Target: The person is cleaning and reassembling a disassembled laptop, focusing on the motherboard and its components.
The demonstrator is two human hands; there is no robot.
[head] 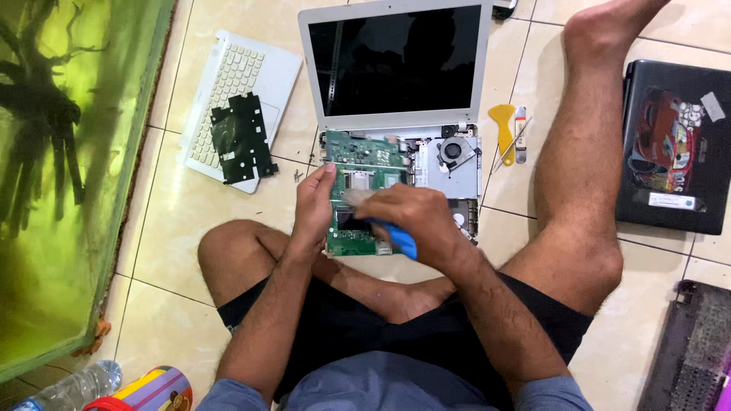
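Fingers: right hand curled around blue-handled brush; left hand fingers together, bracing green circuit board.
Brush axis: bristles up-left, handle down-right.

head cam | looks straight down | close over opened laptop on floor

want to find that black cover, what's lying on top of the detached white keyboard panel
A black perforated plastic sheet lies on the white keyboard panel, covering its lower keys and touchpad area; what is beneath the sheet cannot be seen.
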